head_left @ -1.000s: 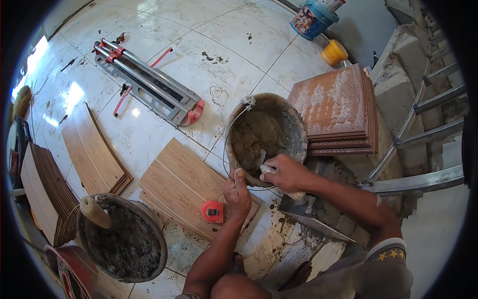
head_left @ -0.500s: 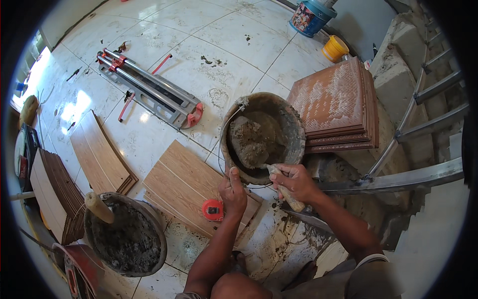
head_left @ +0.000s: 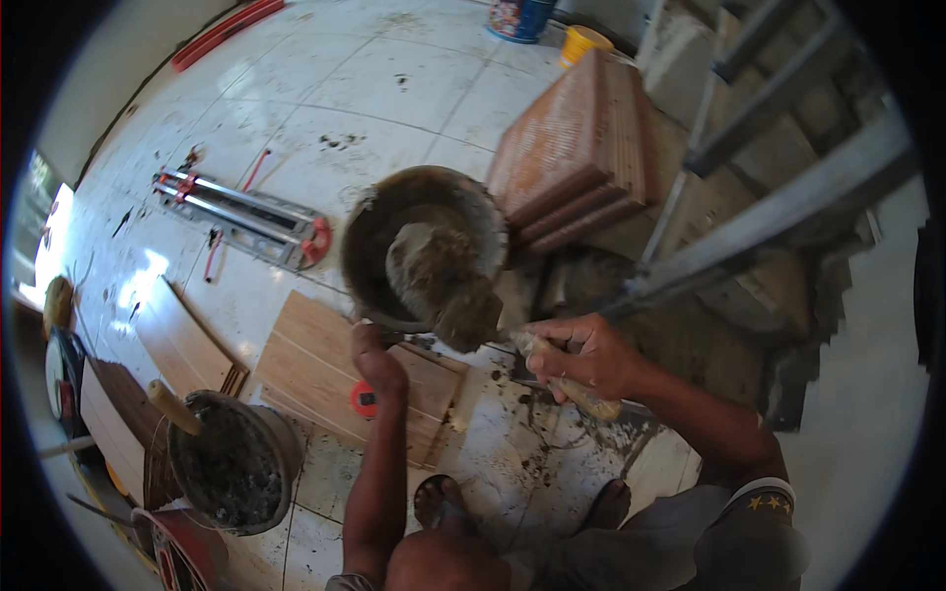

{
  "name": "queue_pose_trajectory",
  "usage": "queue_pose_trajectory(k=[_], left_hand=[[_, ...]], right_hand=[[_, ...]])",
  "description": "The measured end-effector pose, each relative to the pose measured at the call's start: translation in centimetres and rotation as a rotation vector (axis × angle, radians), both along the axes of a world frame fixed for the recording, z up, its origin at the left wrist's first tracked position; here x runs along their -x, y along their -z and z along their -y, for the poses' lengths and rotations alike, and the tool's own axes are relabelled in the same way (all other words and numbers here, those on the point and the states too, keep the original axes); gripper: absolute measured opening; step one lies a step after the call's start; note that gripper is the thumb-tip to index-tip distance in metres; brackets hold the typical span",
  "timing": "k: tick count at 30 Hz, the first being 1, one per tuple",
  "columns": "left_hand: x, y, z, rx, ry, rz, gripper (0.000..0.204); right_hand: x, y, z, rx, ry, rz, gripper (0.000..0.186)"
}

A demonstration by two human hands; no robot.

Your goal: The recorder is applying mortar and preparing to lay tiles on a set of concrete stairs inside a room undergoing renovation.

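Observation:
My right hand (head_left: 591,362) is closed round the pale, mortar-crusted handle of a trowel (head_left: 564,376). A thick lump of wet grey mortar (head_left: 471,313) covers its blade, just over the near rim of a dirty bucket (head_left: 493,197). More mortar (head_left: 424,251) is heaped inside that bucket. My left hand (head_left: 380,366) grips the bucket's near-left rim, thumb up; part of its fingers is hidden. Below this hand, a red tape measure (head_left: 363,398) lies on a wood-look tile (head_left: 305,345).
A second bucket (head_left: 288,433) of dark mortar stands at the near left, beside stacked wood-look tiles (head_left: 113,419). A tile cutter (head_left: 241,219) lies on the floor farther off. Brown tiles (head_left: 557,138) are stacked beyond the bucket. A metal ladder-like frame (head_left: 778,217) crosses the right.
The trowel has come up out of the bucket with mortar on its blade, toward the near rim. My left hand stays on the rim. The whole view has swung to the right.

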State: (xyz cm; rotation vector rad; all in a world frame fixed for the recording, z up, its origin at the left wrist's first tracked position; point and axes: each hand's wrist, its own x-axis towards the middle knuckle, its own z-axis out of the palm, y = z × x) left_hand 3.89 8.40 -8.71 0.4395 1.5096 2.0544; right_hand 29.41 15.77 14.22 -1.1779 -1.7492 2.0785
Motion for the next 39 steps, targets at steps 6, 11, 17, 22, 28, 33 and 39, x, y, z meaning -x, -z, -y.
queue_pose_trajectory(k=[6,11,17,22,28,33,39], left_hand=[[-7.2,-0.1,4.0,0.020,0.007,0.086,0.064],[-13.0,-3.0,5.7,0.102,0.564,-0.156,0.060],[-16.1,-6.2,4.3,0.054,0.915,-0.203,0.063],[-18.0,-6.9,3.1,0.098,1.009,-0.248,0.064],[-18.8,-6.6,2.5,0.140,1.005,-0.314,0.066],[-18.8,-6.4,2.3,0.178,0.988,-0.392,0.066],[-18.5,-6.2,2.1,0.075,0.984,-0.439,0.065]], right_hand=[[-11.4,-5.0,3.1,-0.030,-0.173,0.065,0.048],[-20.5,-6.3,6.5,0.023,-0.191,0.242,0.046],[-28.3,-5.3,8.7,0.045,0.098,0.227,0.050],[-30.3,-1.1,6.5,-0.468,0.063,0.332,0.052],[-29.1,4.7,5.2,-1.336,-0.054,0.615,0.047],[-28.4,5.2,5.5,-1.485,-0.061,0.689,0.046],[-28.2,5.3,4.8,-1.603,-0.131,0.607,0.051]])
